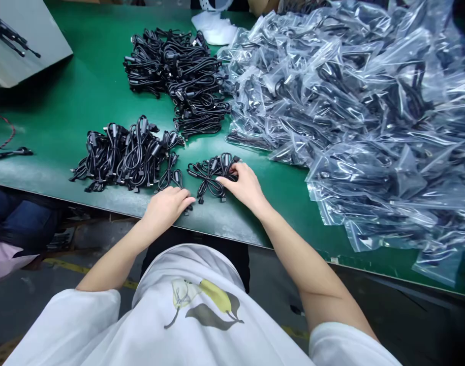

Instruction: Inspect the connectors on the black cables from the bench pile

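Note:
My right hand is closed on the right side of a small group of coiled black cables, thumb in front and fingers behind. The group lies on the green table in front of me. My left hand is closed at the near edge, fingers bent down over a coiled black cable; part of that cable shows above the knuckles and a bit beside the fingertips, the rest is hidden. Just behind and left of this hand sits a row of tied black cable bundles.
A taller stack of black cable bundles stands farther back. Clear plastic bags with black cables heap over the right side of the green table. At the back left is a pale box. Part of another person shows at lower left.

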`<state>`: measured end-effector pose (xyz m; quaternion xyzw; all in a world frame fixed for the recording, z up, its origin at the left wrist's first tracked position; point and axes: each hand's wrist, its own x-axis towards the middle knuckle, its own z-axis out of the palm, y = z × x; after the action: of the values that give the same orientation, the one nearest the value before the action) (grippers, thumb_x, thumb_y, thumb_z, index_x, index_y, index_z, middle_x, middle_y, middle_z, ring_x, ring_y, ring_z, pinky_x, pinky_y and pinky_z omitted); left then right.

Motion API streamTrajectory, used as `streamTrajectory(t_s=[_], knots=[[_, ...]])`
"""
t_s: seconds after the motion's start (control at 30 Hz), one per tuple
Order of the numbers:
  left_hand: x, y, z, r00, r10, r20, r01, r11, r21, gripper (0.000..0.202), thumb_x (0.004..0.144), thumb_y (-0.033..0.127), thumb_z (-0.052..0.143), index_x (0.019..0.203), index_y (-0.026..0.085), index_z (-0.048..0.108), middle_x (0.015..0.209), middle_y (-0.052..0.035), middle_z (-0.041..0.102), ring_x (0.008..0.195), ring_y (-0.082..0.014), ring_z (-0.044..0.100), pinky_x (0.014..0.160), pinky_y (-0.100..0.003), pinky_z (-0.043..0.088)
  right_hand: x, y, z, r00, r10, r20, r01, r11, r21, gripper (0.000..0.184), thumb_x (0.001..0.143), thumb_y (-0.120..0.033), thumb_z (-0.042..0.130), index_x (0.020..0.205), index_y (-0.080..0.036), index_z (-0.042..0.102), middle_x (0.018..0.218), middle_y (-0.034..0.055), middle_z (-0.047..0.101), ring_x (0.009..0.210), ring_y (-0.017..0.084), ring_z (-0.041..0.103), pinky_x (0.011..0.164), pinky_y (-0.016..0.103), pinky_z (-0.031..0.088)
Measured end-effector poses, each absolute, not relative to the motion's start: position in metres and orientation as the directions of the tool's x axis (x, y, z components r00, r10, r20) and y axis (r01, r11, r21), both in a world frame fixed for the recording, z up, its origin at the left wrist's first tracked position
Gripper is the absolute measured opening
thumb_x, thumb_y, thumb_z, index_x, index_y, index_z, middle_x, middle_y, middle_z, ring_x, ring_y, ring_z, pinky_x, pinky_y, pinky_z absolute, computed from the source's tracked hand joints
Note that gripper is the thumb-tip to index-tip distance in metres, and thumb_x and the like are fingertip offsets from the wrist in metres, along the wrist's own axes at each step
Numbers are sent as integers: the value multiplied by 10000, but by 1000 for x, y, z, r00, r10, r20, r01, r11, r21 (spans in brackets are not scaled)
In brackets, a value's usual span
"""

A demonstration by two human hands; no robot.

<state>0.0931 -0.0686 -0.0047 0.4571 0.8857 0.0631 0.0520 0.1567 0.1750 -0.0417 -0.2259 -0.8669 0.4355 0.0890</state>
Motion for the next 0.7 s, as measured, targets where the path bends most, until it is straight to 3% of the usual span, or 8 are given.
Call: streamTrajectory(t_s=[0.07,0.13,0.23,0.3,0.37,0.47,0.57,0.7], knots=[[87,-73,0,-608,794,-14,778,600,186,320,1020,389,471,986,180,711,910,-87,747,894,-229,669,787,-313,482,153,174,-44,-864,502,-19,284,456,-844,266,688,-408,694,787,-230,523,988,90,631,972,297,586,962,499,457],[84,-70,9,-650,757,66,737,607,295,287,1007,374,495,1028,189,714,952,-84,753,911,-227,674,811,-320,489,153,177,-42,-852,524,5,243,404,-882,190,732,-361,638,812,-231,526,1038,86,642,998,269,603,988,469,465],[81,-47,26,-697,707,120,620,509,597,250,968,379,556,1066,203,704,972,-58,744,858,-192,665,803,-304,495,162,181,-23,-873,485,55,85,262,-961,205,841,-370,569,988,-228,550,1024,59,677,947,208,650,938,391,512],[79,-23,35,-706,703,84,459,364,811,265,910,410,632,1064,202,684,944,-39,724,821,-169,649,775,-283,500,172,180,-3,-918,389,76,-29,125,-992,257,883,-399,581,1072,-227,554,937,31,684,831,175,657,830,346,542],[76,2,40,-707,704,60,270,190,944,335,819,437,723,1038,195,646,901,-20,695,803,-156,636,746,-264,502,180,175,15,-962,267,66,-52,60,-997,277,885,-406,627,1088,-224,574,899,19,680,773,157,646,756,316,545],[67,33,38,-714,698,51,125,56,991,359,728,446,787,889,186,600,768,19,618,687,-119,568,657,-237,462,187,170,26,-985,171,0,3,18,-1000,282,883,-400,661,1093,-222,599,922,18,681,747,140,636,726,296,541],[59,48,28,-717,696,39,84,31,996,360,700,442,809,793,186,573,693,39,557,643,-106,512,622,-231,425,187,171,16,-973,228,-47,42,-30,-999,294,846,-396,714,1061,-226,605,904,2,647,774,136,628,725,278,528],[52,49,12,-737,676,-32,-17,28,999,371,665,388,840,846,189,586,767,29,596,708,-115,542,684,-242,455,185,179,-5,-932,332,-147,146,-29,-989,287,779,-384,783,926,-219,601,809,-22,609,698,118,574,598,234,475]])
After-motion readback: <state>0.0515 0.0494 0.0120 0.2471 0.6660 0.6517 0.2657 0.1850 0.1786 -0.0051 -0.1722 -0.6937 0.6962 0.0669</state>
